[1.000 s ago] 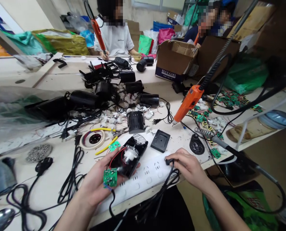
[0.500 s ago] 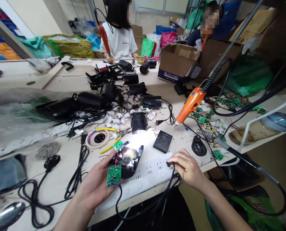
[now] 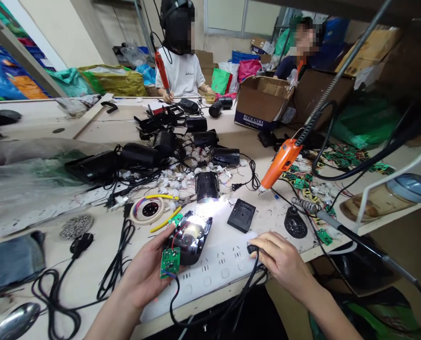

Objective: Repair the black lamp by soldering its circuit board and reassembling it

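Near the worktop's front edge, the left hand [image 3: 144, 274] is wrapped around an open black lamp housing [image 3: 191, 238], lit, its green circuit board [image 3: 170, 262] dangling on thin wires: light, fragile, best held by the shell. The right hand [image 3: 283, 259] pinches a black plug [image 3: 252, 248] at the white power strip [image 3: 210, 274].

Cluttered workshop, my bench up front.
I sit at a long pale table [image 3: 90, 222]; cream wall [image 3: 72, 33] behind, window [image 3: 238, 16] at back centre, cardboard box [image 3: 263, 101] & coloured bags [image 3: 104, 80] piled along the far side, 2 other people opposite.
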`<action>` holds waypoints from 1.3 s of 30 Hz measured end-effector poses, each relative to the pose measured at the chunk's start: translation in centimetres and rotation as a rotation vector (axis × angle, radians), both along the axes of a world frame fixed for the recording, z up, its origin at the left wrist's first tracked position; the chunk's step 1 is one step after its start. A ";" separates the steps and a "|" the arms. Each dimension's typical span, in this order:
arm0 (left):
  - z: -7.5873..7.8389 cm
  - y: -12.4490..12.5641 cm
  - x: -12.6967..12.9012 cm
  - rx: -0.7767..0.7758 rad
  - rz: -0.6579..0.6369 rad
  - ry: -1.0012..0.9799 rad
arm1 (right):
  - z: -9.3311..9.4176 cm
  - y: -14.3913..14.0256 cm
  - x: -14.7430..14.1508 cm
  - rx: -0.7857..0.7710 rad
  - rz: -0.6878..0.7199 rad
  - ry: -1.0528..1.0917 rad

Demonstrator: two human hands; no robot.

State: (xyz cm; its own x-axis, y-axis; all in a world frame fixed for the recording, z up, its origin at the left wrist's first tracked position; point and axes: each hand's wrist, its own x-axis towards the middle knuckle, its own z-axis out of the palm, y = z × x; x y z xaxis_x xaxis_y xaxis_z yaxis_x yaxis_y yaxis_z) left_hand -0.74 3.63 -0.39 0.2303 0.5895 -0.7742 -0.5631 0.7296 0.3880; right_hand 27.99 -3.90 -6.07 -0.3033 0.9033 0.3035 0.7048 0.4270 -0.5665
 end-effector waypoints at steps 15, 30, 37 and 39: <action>-0.4 0.1 0.3 0.047 0.024 0.080 | 0.5 -0.4 -0.8 0.092 -0.015 -0.359; -0.8 2.2 -0.8 0.137 -0.080 0.027 | 2.0 0.4 -1.3 -0.514 -0.383 0.891; -1.4 2.7 0.6 0.260 -0.016 0.007 | 2.0 0.5 -1.6 -0.382 -0.269 0.896; -1.5 2.2 0.5 0.271 0.012 -0.013 | 1.5 1.2 -0.6 -0.378 -0.401 0.827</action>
